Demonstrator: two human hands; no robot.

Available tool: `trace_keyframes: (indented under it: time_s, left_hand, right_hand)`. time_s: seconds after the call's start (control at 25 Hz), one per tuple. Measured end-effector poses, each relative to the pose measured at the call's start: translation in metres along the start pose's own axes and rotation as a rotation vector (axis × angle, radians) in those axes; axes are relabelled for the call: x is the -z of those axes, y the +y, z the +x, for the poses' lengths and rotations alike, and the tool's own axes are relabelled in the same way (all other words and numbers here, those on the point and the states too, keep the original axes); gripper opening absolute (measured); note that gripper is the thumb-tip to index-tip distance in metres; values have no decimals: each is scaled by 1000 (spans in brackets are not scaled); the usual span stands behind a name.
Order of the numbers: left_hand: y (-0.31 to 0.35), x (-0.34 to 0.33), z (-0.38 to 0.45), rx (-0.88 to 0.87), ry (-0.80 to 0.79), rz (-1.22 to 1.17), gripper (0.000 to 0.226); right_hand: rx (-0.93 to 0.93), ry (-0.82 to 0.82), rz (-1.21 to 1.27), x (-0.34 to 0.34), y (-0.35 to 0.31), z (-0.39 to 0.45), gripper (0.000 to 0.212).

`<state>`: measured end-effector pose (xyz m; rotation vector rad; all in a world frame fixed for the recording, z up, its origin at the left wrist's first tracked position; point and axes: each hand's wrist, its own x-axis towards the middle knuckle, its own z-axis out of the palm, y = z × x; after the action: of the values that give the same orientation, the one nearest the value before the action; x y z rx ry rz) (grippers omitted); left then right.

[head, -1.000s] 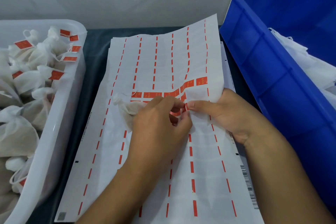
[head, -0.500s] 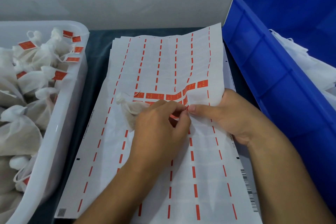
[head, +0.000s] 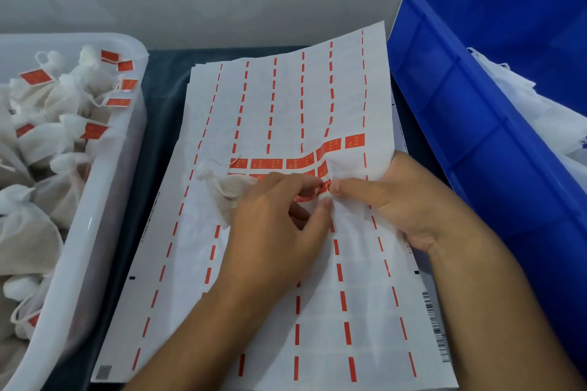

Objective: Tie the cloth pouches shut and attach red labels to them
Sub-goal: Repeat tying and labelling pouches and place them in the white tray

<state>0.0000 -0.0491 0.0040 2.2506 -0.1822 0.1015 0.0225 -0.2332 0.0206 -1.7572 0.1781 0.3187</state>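
Head view: a small red rectangular label point(head: 313, 197) is pinched by the left hand point(head: 279, 232) while the white backing sheet point(head: 286, 295) is gripped by the right hand point(head: 397, 200); beside the tied white cloth pouch point(head: 222, 190), a slow, flat peel is advised.

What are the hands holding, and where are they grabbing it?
The left hand pinches a red label by its peeled edge, with a cloth pouch tucked under its fingers. The right hand grips the label sheet at its buckled fold.
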Motion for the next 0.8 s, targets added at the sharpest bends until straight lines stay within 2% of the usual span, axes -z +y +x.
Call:
trace_keyframes:
  time_s: [0.32, 0.8]
  left_hand:
    - [1, -2, 1, 98, 29, -131, 6]
    - [4, 4, 6, 77, 25, -140, 25]
  right_hand:
    - [-23, 20, -31, -5, -2, 2, 32]
    - [3, 2, -36, -3, -5, -2, 32]
